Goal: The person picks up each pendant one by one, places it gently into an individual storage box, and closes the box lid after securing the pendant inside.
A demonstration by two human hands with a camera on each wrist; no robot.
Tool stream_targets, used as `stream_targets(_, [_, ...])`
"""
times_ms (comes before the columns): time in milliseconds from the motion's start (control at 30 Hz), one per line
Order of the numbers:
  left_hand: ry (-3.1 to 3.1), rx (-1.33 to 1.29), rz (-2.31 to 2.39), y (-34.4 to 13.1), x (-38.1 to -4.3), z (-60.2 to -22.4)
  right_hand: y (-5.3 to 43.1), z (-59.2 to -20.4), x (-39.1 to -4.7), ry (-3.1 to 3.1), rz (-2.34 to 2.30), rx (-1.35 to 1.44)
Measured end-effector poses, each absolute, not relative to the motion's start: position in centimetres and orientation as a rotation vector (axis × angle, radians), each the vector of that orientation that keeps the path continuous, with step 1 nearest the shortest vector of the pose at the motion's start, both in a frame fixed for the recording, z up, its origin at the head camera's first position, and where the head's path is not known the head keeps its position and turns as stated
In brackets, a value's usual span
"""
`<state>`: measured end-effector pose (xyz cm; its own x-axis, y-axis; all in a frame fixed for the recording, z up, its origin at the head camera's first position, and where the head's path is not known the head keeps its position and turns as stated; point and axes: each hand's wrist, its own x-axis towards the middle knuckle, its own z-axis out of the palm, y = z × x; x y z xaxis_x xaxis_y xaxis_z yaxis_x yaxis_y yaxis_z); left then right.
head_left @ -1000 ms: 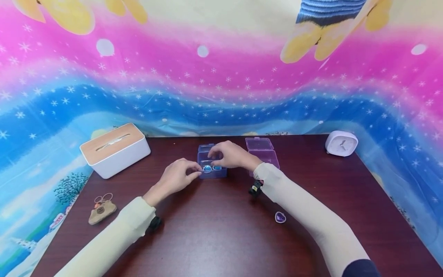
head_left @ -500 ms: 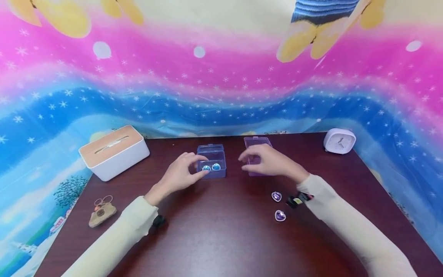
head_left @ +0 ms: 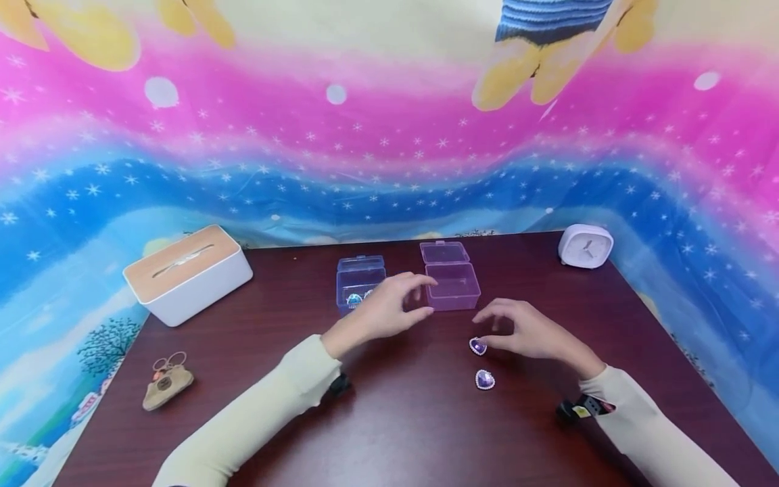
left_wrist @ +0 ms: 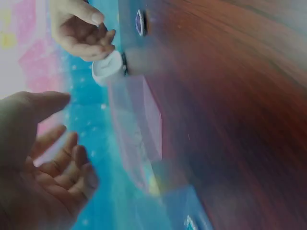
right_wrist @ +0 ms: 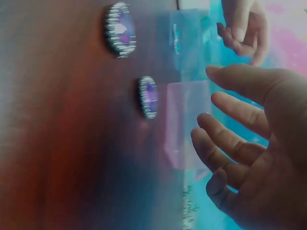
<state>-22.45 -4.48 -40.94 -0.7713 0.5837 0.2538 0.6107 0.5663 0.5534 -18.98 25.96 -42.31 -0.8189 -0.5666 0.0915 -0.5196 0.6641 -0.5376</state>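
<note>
My right hand (head_left: 529, 331) hovers with relaxed, parted fingers over the farther purple heart-shaped gem (head_left: 477, 347), which has a beaded silvery rim; nothing is between its fingers in the right wrist view. The nearer purple heart gem (head_left: 485, 380) lies on the table just in front. My left hand (head_left: 386, 308), fingers loosely bent and holding nothing, is at the left side of a pink see-through box (head_left: 455, 303) whose lid is up. Behind that hand is a blue see-through box (head_left: 353, 281), also with its lid raised, holding blue gems (head_left: 354, 299) partly hidden by the hand.
A white tissue box (head_left: 201, 291) with a wooden top stands at the back left. Nearer on that side lies a tan pouch keychain (head_left: 168, 387). A white clock (head_left: 586, 247) sits at the back right. Patterned cloth (head_left: 389, 149) hangs behind the dark wooden table (head_left: 395, 426).
My right hand has moved from the blue box, past the pink box, right and nearer to the purple gems. My left hand has shifted right from the blue box to the pink one.
</note>
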Motion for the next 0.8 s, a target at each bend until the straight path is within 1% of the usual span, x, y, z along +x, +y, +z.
stream_targets(133, [-2.836,-0.972,-0.962,-2.3,-22.8,-41.8,26.3,-43.9,-18.6,2.784,-0.875,-0.855])
stream_targets(333, [-2.923,-0.848,-0.961,-0.5,-23.4,-42.8,26.2,-45.4,-18.0,2.797,-0.853,-0.841])
stream_targets(567, [-2.947,-0.749,-0.871,0.0,-23.9,-43.1,26.2,-45.4,-18.0,2.791,-0.834,-0.858])
stream_targets(800, [-2.920,-0.750,-0.864,-0.1,-24.1,-43.4,26.1,-45.0,-18.8,2.771,-0.746,-0.852])
